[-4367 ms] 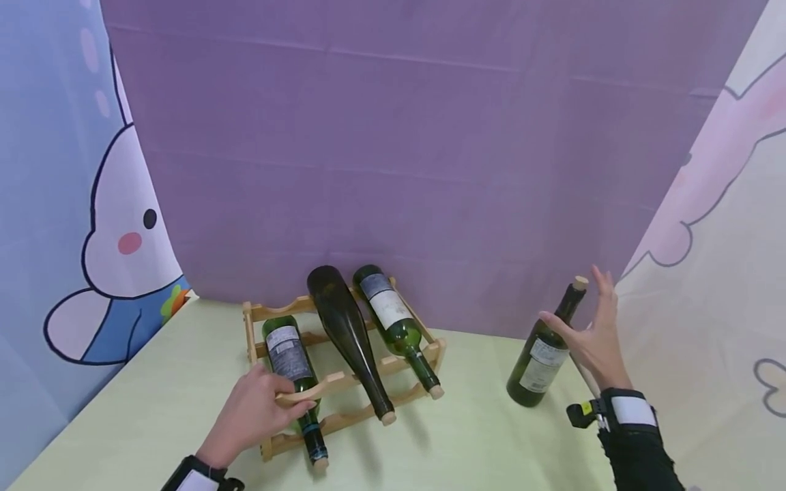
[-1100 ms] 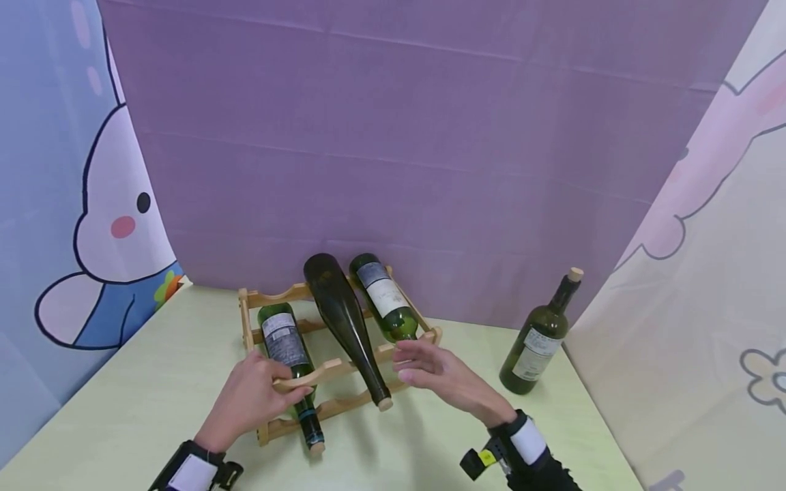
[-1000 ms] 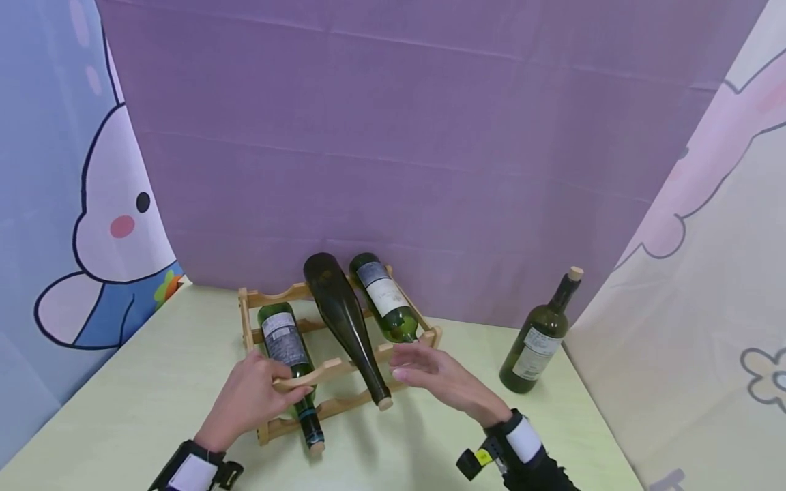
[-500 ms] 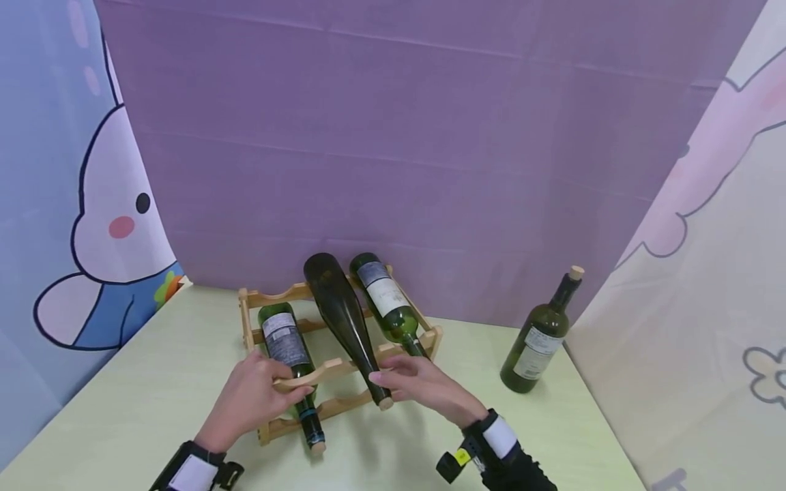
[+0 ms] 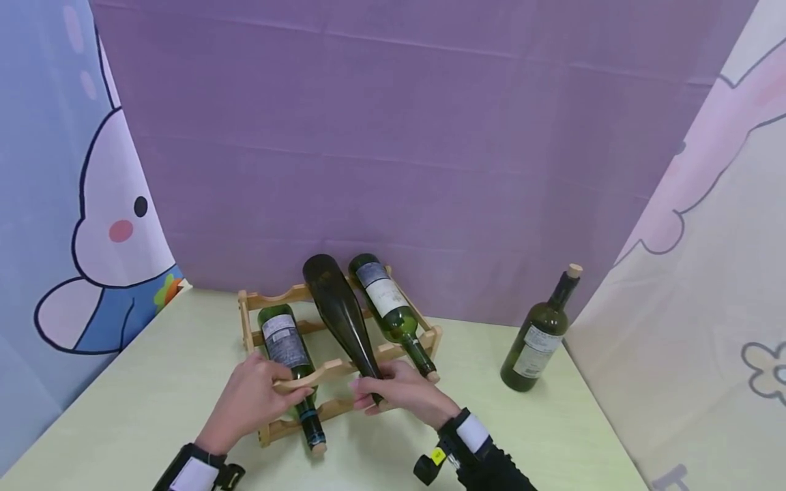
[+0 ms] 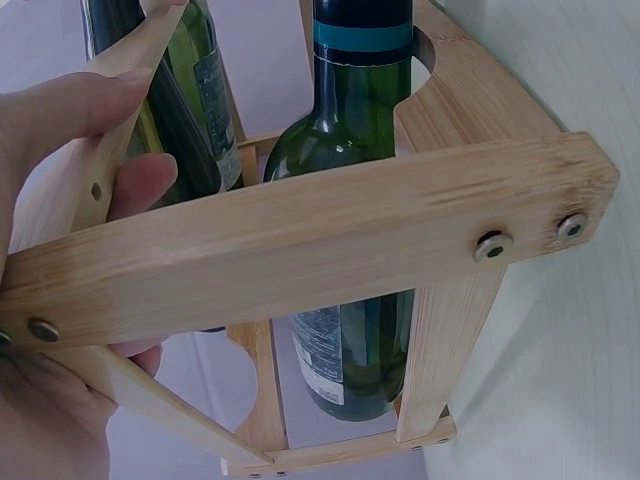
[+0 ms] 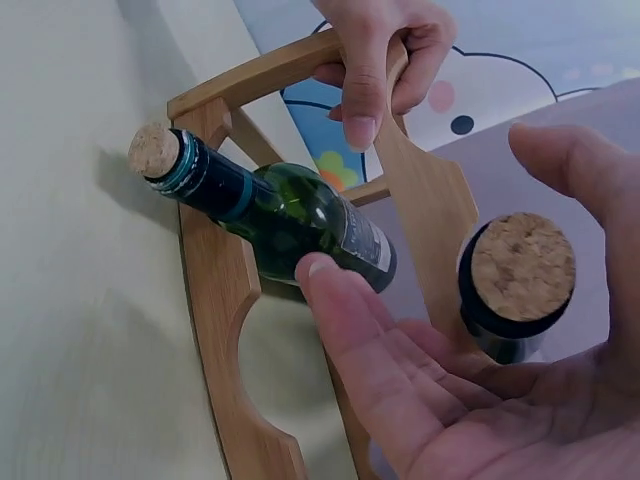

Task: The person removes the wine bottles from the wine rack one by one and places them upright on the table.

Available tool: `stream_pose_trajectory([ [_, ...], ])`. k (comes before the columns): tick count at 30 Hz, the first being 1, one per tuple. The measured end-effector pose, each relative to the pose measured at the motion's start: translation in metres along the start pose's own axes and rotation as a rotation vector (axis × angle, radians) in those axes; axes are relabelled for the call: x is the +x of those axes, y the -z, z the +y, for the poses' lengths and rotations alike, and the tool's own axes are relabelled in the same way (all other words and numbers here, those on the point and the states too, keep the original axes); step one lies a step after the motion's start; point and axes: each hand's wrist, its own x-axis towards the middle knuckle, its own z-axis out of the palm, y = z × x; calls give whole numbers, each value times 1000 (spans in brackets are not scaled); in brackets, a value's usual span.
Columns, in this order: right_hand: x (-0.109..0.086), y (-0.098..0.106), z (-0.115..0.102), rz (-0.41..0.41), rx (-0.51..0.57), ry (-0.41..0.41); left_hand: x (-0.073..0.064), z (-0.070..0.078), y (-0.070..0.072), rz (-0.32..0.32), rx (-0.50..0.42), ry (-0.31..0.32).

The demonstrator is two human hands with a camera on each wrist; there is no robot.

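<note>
A light wooden wine rack [image 5: 279,428] holds three bottles lying aslant, necks toward me. With thumb and fingers my left hand [image 5: 254,395] grips its front upper rail, above the neck of the left green bottle [image 5: 285,341]. My right hand [image 5: 411,392] is at the neck of the dark unlabelled middle bottle [image 5: 338,307]. In the right wrist view the cork [image 7: 525,265] shows between the spread thumb and extended fingers, the thumb standing apart from it. The right labelled green bottle [image 5: 387,300] lies just beyond that hand.
A corked green wine bottle [image 5: 537,341] stands upright on the pale table [image 5: 491,429] at the right. A purple cloth [image 5: 430,170] hangs behind the rack. Printed cartoon sheets flank the table on both sides.
My right hand has left the upright bottle's side and moved left, past the right racked bottle, to the middle bottle's neck. The left hand keeps its grip on the rail.
</note>
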Motion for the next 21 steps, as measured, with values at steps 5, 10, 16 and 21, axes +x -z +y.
stream_pose_trajectory([
  [5,5,-3,4,-18,31,-6,2,2,0,-13,-1,31],
  [10,9,-7,4,-26,51,-19,1,2,1,-31,8,59],
  [16,13,-12,0,-6,59,-38,1,2,1,-21,13,45],
  [21,17,-16,-3,25,91,-74,1,3,2,-33,8,63],
])
